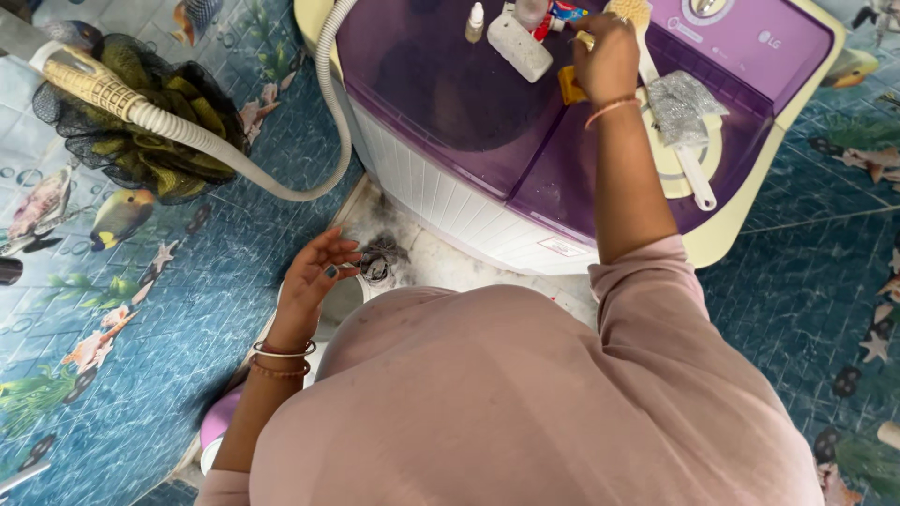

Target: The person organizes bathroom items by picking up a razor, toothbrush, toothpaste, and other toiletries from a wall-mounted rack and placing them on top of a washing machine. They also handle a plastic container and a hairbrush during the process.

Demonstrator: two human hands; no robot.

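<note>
Both hands busy: right hand [607,58] over purple washing machine [487,131]; fish-patterned blue tiles [169,309].

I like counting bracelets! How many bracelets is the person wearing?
3 that I can see: two bangles on the left wrist, below the left hand, and one thin band on the right wrist, below the right hand. Sleeves might hide more.

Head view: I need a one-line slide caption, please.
Right hand reaches among items atop a purple washing machine; left hand hovers by a scrubber.
</note>
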